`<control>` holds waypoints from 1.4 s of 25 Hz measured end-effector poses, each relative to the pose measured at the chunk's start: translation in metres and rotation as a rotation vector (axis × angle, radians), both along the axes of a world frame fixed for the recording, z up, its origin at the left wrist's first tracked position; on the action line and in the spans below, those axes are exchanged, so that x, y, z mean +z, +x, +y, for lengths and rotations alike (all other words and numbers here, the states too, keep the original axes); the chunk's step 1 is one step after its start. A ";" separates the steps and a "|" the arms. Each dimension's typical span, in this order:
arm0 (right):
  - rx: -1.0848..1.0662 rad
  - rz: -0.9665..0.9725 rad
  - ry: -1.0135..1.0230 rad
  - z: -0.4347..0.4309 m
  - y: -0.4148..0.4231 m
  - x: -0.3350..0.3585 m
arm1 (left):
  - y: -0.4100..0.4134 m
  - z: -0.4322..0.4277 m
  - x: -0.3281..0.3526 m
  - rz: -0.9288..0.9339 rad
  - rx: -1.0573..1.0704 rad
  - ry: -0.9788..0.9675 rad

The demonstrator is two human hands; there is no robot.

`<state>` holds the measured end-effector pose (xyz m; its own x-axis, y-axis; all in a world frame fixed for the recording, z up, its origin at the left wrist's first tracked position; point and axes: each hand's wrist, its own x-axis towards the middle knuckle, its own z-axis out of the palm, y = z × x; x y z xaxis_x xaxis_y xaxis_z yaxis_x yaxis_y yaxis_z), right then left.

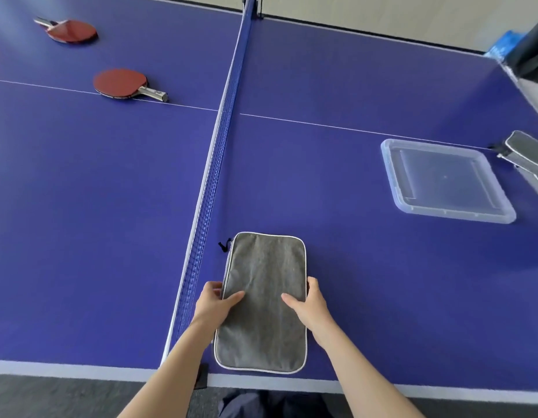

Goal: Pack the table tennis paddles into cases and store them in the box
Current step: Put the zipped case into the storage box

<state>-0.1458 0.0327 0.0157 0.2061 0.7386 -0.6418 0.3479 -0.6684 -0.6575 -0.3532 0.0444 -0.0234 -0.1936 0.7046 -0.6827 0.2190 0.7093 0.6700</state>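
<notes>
A grey fabric paddle case with white piping lies flat near the table's front edge, just right of the net. My left hand grips its left edge, thumb on top. My right hand grips its right edge the same way. A black zipper pull sticks out at the case's far left corner. Two red paddles lie left of the net: one on the white centre line, another at the far left. A clear plastic box sits at the right. Another grey case pokes in at the right edge.
The blue net runs from the front edge to the far side of the blue table. A dark and grey object stands at the far right corner. The table's white front edge is close to my body.
</notes>
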 end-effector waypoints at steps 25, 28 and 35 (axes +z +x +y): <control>-0.729 0.079 0.291 -0.224 0.275 0.050 | 0.329 -0.090 0.080 -0.392 -0.496 0.077; -0.801 0.047 0.312 -0.280 0.333 0.056 | 0.400 -0.132 0.085 -0.432 -0.563 0.062; -0.981 0.028 0.420 -0.384 0.444 0.078 | 0.535 -0.215 0.111 -0.523 -0.727 0.017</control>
